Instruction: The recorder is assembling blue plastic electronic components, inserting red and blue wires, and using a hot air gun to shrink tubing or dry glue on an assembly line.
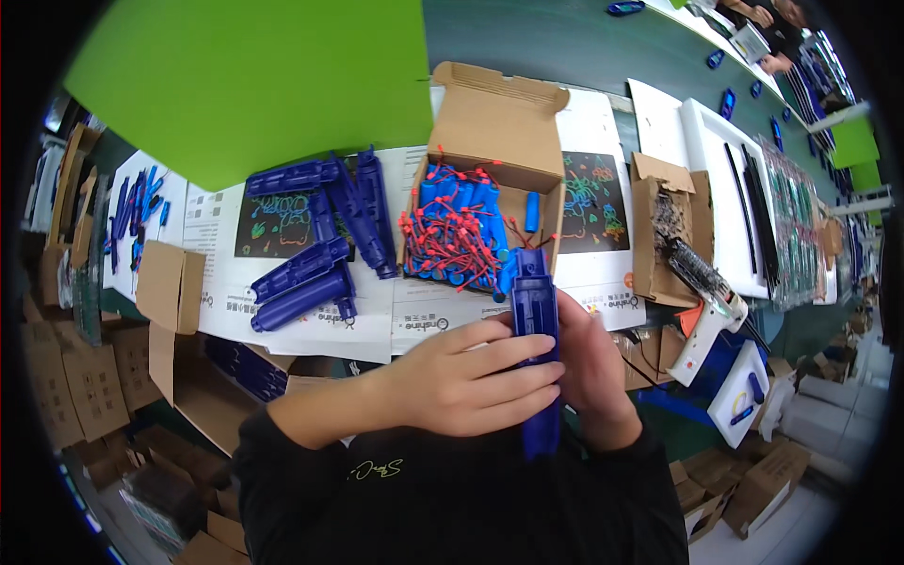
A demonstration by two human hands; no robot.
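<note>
Close to my body, a long dark-blue plastic casing half [534,306] stands lengthwise between my hands. My left hand [480,377] wraps its fingers across the casing's front. My right hand [595,363] cups the casing from the right side, its fingertips partly hidden behind it. Just beyond the casing's far end is an open cardboard box [541,177] of blue cylindrical batteries [471,202] with red wires and connectors. One battery [532,213] stands apart in the box's right side. Several more blue casing halves [301,287] lie on the printed sheets to the left.
A green board [264,85] rises at the back left. To the right are a small carton of screws [664,212], an electric screwdriver [706,282] and a white foam tray [702,141]. An open carton with casings [235,377] sits at lower left. Another person [782,38] works at far right.
</note>
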